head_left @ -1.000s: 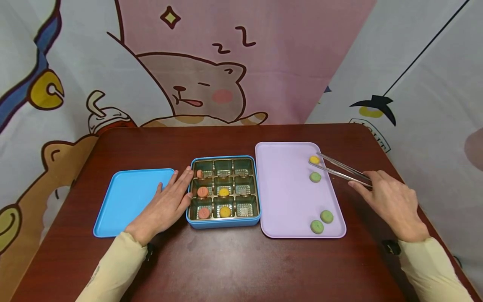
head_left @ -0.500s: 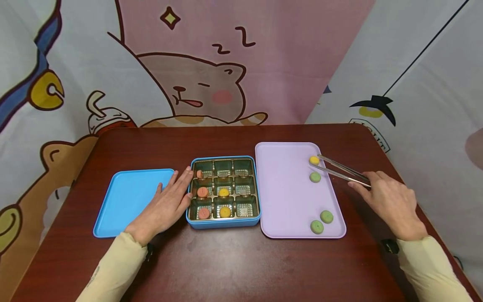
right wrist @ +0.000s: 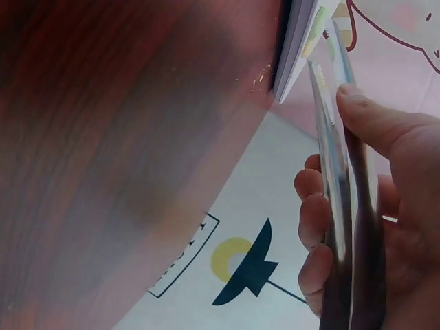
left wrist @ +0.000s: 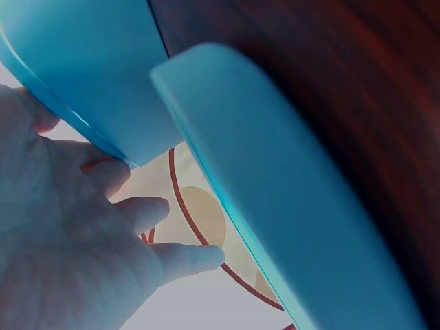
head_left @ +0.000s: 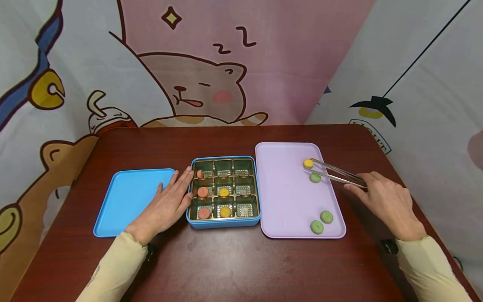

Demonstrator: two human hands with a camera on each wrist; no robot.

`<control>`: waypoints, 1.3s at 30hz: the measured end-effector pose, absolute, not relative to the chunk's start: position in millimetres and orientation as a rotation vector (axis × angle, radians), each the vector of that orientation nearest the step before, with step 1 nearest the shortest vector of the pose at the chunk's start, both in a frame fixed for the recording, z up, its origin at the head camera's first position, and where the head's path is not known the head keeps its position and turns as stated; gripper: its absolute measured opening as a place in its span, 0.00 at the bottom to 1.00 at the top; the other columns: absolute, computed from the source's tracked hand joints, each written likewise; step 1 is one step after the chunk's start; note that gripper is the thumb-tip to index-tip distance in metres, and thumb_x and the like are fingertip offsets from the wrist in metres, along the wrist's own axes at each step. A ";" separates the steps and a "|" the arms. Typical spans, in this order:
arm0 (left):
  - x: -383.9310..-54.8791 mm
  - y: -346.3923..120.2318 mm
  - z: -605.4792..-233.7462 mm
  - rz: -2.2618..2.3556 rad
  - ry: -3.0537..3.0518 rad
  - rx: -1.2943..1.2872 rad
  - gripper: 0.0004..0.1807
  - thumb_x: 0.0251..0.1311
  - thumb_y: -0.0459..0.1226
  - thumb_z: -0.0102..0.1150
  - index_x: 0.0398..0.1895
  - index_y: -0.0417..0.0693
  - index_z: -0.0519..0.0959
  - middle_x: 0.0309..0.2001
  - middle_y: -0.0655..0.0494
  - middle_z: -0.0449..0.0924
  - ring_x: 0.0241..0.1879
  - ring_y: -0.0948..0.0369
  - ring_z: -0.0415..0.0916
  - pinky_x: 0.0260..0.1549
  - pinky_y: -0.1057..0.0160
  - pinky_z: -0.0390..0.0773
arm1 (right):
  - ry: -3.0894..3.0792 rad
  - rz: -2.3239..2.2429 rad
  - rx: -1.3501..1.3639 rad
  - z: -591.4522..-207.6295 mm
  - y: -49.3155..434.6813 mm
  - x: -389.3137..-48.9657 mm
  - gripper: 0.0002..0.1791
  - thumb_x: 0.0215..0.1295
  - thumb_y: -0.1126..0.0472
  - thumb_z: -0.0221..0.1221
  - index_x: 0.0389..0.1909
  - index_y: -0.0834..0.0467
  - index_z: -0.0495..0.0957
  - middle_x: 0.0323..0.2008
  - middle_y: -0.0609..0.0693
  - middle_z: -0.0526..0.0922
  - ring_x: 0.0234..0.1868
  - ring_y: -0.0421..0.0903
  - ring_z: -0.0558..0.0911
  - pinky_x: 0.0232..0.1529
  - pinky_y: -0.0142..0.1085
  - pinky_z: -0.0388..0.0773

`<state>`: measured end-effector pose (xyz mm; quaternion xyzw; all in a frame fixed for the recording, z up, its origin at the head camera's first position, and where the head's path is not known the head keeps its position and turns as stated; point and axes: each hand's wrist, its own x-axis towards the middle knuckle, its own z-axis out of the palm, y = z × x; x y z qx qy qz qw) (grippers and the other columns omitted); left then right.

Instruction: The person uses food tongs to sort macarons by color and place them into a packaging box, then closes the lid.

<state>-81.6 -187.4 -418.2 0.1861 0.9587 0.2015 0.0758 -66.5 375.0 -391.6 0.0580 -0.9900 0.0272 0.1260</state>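
Metal tongs (right wrist: 364, 213): pinched by the right hand (head_left: 388, 203), tips ahead of its fingers around a yellow disc (head_left: 308, 163).
Left hand (head_left: 167, 205): fingers straight, somewhat spread, touching the box (head_left: 226, 224) just right of it.
Purple tray (head_left: 286, 193): left of the right hand, bearing three green discs (head_left: 326, 217).

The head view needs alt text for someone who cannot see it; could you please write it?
A right hand holds metal tongs that grip a yellow piece on or above a lilac tray, where three green pieces lie. The left hand touches a blue nine-compartment box holding three orange pieces and two yellow ones; left of it lies a blue tray.
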 end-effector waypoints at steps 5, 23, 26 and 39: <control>-81.6 -187.5 -418.3 0.606 2.871 0.556 0.36 0.83 0.49 0.39 0.86 0.52 0.43 0.85 0.57 0.36 0.82 0.43 0.36 0.68 0.23 0.43 | -2.866 0.070 0.177 -392.6 377.5 -68.4 0.31 0.56 0.44 0.75 0.49 0.65 0.81 0.40 0.66 0.82 0.19 0.51 0.73 0.11 0.48 0.70; -80.5 -187.5 -418.7 0.608 2.877 0.547 0.36 0.83 0.50 0.39 0.86 0.53 0.43 0.85 0.58 0.37 0.82 0.44 0.36 0.69 0.23 0.43 | -2.885 0.052 0.230 -392.8 375.0 -73.5 0.28 0.57 0.46 0.75 0.45 0.65 0.81 0.32 0.62 0.82 0.17 0.47 0.68 0.10 0.40 0.65; -80.6 -187.5 -418.9 0.607 2.880 0.549 0.36 0.83 0.50 0.39 0.86 0.53 0.43 0.85 0.58 0.37 0.82 0.44 0.36 0.69 0.23 0.43 | -2.884 0.059 0.231 -393.7 374.9 -74.1 0.28 0.57 0.46 0.75 0.45 0.65 0.81 0.32 0.62 0.82 0.17 0.47 0.68 0.10 0.39 0.64; -81.3 -187.6 -417.1 0.610 2.880 0.552 0.36 0.83 0.50 0.40 0.86 0.54 0.44 0.85 0.58 0.38 0.82 0.44 0.37 0.69 0.24 0.43 | -2.864 0.067 0.236 -393.5 375.8 -73.2 0.26 0.56 0.47 0.76 0.44 0.64 0.81 0.27 0.56 0.79 0.17 0.46 0.66 0.11 0.38 0.60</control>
